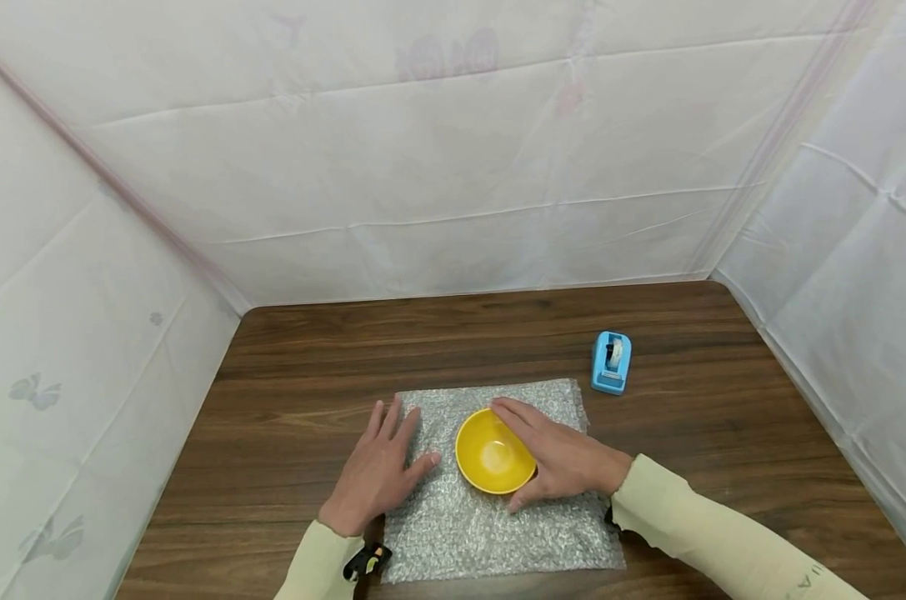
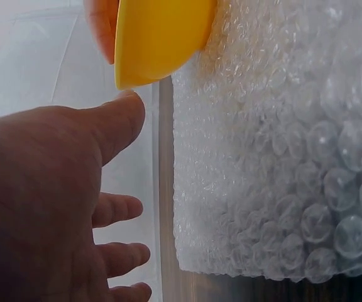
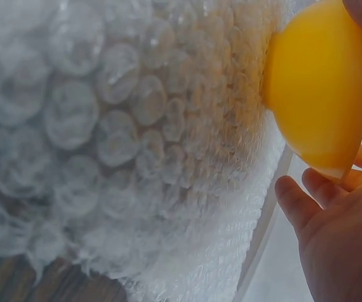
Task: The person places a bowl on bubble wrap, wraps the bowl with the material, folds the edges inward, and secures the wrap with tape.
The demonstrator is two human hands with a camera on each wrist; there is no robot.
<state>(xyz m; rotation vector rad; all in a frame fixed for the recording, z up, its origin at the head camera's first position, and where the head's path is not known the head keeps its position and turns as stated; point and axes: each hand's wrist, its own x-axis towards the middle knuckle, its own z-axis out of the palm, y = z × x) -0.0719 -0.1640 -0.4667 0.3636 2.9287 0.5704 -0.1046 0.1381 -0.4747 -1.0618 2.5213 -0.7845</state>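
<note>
A yellow bowl [image 1: 493,450] stands upright on a sheet of bubble wrap [image 1: 483,533]. My right hand [image 1: 561,457] grips the bowl at its right side, the fingers at the far rim and the thumb at the near side. To the left, my left hand [image 1: 377,479] lies with its fingers spread at the left edge of the sheet. Its thumb points toward the bowl but stays apart from it in the head view. The left wrist view shows the bowl [image 2: 162,41] beyond the left thumb [image 2: 121,123]. From the right wrist, the bowl's base [image 3: 275,72] meets the bubbles.
A blue tape dispenser [image 1: 611,363] stands on the brown wooden table [image 1: 295,400], beyond the sheet's far right corner. White sheeting [image 1: 453,167] hangs as walls behind the table and along both its sides.
</note>
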